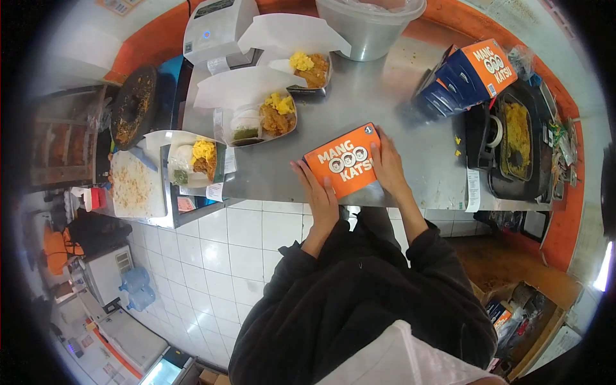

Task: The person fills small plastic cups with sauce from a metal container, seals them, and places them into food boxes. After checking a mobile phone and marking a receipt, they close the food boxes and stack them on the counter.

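Note:
A closed orange takeaway box with "MANG KATSU" printed on its lid sits near the front edge of the steel counter. My left hand grips its left side, fingers along the edge. On the opposite side, my right hand is pressed with its fingers along the right edge. The lid hides what is inside. To the left stand three open boxes: one with rice, egg, fried meat and green sauce, another behind it, and a third by the counter's left edge.
Stacked folded boxes stand at the back right, beside a black pan of yellow egg. A label printer and a large plastic tub are at the back. A crumb-covered cutting board and a stone mortar lie left.

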### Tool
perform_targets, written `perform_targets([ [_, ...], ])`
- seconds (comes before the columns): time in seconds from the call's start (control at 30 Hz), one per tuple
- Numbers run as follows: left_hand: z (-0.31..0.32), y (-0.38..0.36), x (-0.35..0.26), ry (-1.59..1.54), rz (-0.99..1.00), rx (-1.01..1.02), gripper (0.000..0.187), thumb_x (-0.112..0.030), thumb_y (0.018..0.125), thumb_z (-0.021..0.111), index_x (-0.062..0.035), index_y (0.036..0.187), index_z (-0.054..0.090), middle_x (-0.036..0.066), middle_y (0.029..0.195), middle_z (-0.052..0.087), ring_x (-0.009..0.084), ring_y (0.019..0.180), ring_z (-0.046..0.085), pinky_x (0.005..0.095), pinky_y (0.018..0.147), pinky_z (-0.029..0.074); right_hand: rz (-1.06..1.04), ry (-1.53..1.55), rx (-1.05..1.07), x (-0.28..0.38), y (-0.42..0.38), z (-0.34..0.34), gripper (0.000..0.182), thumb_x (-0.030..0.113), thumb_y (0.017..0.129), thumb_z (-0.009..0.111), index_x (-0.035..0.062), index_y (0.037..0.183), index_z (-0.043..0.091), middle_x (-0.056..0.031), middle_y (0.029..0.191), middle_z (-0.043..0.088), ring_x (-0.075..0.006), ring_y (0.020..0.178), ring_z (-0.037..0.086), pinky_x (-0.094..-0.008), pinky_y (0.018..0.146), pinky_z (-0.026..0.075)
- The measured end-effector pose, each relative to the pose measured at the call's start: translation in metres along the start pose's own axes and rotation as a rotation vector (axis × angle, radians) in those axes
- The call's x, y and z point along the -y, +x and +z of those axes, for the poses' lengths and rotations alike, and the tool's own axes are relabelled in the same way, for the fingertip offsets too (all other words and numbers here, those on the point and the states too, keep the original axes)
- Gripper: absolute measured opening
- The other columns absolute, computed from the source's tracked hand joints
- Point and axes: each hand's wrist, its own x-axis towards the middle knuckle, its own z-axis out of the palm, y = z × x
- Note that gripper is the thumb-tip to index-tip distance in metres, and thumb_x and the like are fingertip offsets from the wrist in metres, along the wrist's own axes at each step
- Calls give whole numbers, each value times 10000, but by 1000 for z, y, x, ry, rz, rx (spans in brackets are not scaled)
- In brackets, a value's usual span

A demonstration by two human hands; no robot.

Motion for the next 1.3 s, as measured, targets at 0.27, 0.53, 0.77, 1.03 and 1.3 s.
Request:
perform_targets([
  [0.27, -38, 28, 16, -396, -276, 346, 614, -269, 979, 409, 80, 1427, 175, 231, 1430, 345, 250, 1321, 352, 321, 1080, 259, 348, 348, 415, 2, 17, -48, 539, 397, 909, 534, -103, 1102, 593, -166, 853, 671, -225, 811, 646, -327, 745, 485],
  [0.53, -82, 63, -20, -266, -312, 579, 605, -344, 978, 417, 82, 1391, 299, 215, 1318, 491, 216, 1199, 472, 297, 1026, 330, 585, 399, 704, -13, 55, -68, 530, 384, 912, 521, -112, 1077, 605, -95, 751, 610, -192, 799, 619, -304, 777, 482],
  [0.77, -16, 15, 74, -144, -68, 370, 580, -311, 983, 380, -5, 1446, 211, 210, 1440, 300, 315, 1334, 301, 435, 1084, 245, 227, 113, 284, -10, -14, -17, 480, 230, 965, 415, -44, 1356, 372, -268, 1291, 400, -384, 1222, 396, -469, 1032, 305],
  [1.03, -48, 67, 4, 465, 717, 567, 802, -462, 836, 560, -210, 1487, 166, 243, 1451, 242, 404, 1317, 287, 517, 1109, 179, -656, -242, 671, -19, 23, -59, 730, 398, 912, 489, -12, 1438, 194, -245, 1480, 192, -395, 1389, 154, -470, 1140, 159],
  [1.3, -23, 82, 19, 750, 818, 680, 1006, -546, 665, 710, -266, 1478, 188, 288, 1430, 245, 445, 1266, 320, 528, 1066, 262, -1101, -534, 487, -53, 21, -39, 546, 191, 852, 530, -32, 1328, 383, -177, 1460, 303, -358, 1385, 219, -524, 1133, 198],
])
